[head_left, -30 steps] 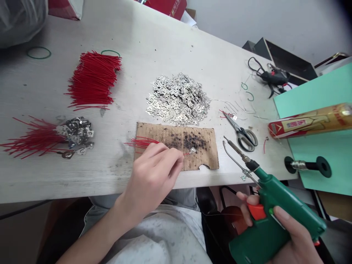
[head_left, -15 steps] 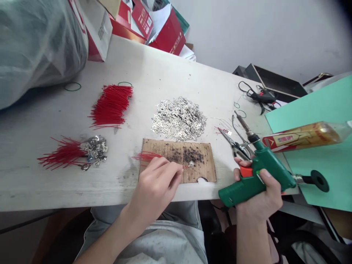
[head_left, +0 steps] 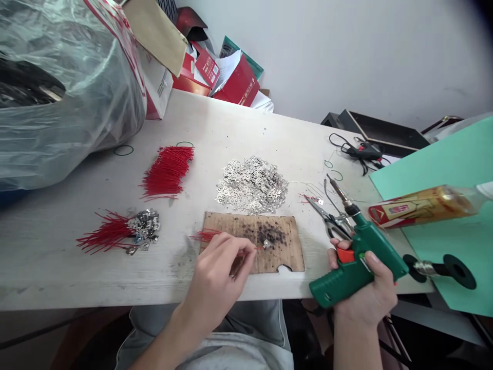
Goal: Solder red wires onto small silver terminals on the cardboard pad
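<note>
My left hand (head_left: 217,280) pinches a thin red wire (head_left: 252,248) against a scorched cardboard pad (head_left: 231,225); a small silver terminal (head_left: 266,243) lies at the wire's tip. A few more red wires (head_left: 203,236) lie fanned on the pad's left edge. My right hand (head_left: 365,293) grips a green soldering gun (head_left: 356,259) with an orange trigger, its metal tip pointing up and left over the scissors (head_left: 327,218), away from the pad. A heap of silver terminals (head_left: 252,184) sits behind the pad.
A bundle of red wires (head_left: 167,171) and a pile of wires with terminals attached (head_left: 123,232) lie to the left. A large plastic bag (head_left: 65,87) and red boxes (head_left: 231,77) stand at the back. On the right are a green board (head_left: 442,169), a gold tube (head_left: 423,205) and a black spool (head_left: 442,267).
My right hand has raised the soldering gun from below the table edge to beside the scissors. The view has tilted up. My left hand stays on the wire.
</note>
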Available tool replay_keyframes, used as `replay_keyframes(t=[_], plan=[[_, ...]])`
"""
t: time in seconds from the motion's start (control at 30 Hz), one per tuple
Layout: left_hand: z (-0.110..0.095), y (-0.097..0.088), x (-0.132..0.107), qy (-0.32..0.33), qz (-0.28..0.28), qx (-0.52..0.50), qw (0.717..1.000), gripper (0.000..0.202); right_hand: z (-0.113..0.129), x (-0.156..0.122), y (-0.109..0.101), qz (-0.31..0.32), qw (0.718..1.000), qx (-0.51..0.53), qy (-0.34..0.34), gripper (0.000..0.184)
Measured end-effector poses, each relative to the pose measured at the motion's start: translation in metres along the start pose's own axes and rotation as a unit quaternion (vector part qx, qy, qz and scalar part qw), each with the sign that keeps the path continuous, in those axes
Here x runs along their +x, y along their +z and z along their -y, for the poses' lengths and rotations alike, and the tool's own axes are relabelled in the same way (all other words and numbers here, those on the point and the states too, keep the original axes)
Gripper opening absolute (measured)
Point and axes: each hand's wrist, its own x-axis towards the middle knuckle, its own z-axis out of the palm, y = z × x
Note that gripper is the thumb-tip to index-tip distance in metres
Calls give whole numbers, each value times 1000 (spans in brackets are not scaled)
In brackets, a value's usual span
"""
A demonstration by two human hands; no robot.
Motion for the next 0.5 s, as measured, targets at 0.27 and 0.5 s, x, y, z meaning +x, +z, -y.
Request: replay_keyframes(t=[0.27,0.5], plan=[[2,-1,-2,-15,-18,-15,1000,13,0,0,2,2,1000,-4,-1,24],[-3,-18,-3,50,-84,-88,991,31,0,2,-5,-27,1000,0,9,29]])
